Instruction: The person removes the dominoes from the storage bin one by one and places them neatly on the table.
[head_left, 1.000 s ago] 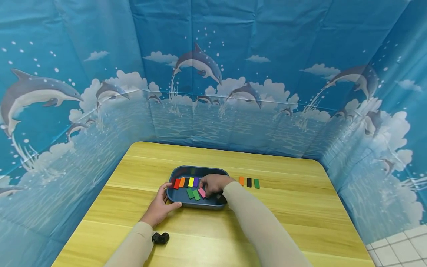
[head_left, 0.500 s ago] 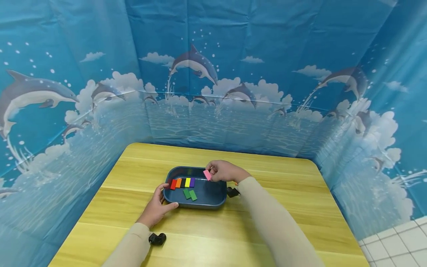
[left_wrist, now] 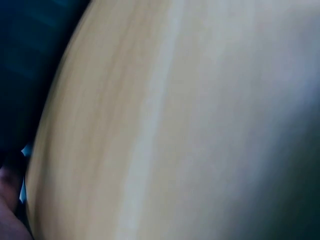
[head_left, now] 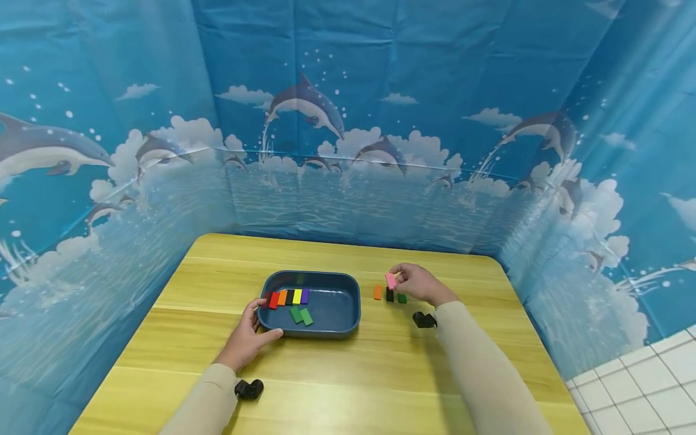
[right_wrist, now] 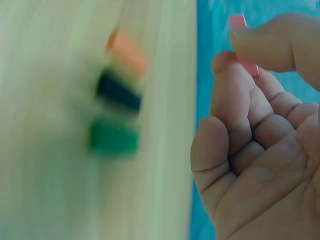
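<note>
The table (head_left: 337, 386) bears a blue tray (head_left: 334, 309). At the tray's left end, the left hand (head_left: 246, 339) grips it, thumb and fingers apart. Right of the tray, the right hand (head_left: 420, 283) pinches a raised pink block (head_left: 390, 281).

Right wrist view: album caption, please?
Right-hand grip pinching a pink block; orange block, black block and green block blurred on the table.

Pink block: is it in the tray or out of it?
Out: the right hand pinches the pink block above the table, to the right of the tray.
</note>
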The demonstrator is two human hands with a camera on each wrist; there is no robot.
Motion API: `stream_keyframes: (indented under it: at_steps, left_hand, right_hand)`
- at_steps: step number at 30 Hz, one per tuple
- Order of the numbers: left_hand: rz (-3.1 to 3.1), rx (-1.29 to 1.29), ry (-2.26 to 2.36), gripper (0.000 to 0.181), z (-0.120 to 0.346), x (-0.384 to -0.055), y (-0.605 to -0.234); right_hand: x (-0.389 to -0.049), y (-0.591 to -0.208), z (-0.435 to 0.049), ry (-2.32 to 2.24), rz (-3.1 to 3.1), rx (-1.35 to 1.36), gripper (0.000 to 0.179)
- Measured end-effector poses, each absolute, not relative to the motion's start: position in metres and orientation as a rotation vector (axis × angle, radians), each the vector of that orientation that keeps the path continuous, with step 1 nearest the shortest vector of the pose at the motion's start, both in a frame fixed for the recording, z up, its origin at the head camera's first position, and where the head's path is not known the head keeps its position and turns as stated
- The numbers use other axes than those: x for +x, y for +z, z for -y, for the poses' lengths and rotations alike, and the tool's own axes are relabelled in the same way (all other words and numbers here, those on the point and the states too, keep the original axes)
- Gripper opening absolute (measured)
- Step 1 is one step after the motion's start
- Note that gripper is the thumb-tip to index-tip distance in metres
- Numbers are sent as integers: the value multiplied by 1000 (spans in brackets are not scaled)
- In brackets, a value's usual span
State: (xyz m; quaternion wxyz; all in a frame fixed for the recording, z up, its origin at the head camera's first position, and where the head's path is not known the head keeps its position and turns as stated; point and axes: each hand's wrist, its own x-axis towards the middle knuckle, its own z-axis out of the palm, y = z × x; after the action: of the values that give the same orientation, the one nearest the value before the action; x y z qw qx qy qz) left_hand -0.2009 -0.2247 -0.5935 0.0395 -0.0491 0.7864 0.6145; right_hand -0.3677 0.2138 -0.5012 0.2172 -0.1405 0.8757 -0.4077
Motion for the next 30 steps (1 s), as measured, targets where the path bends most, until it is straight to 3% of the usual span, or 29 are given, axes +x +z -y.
stream_keyframes:
  at_steps: [10, 30]
  left_hand:
    - [-2393, -144, 1908, 89, 229, -199, -592]
    - [-2388, -128, 1905, 88, 221, -201, -588]
  right_hand:
    - [-368, -548, -267, -1119, -2507, -138, 56]
    - [-365, -566, -260, -1007, -2630, -100, 45]
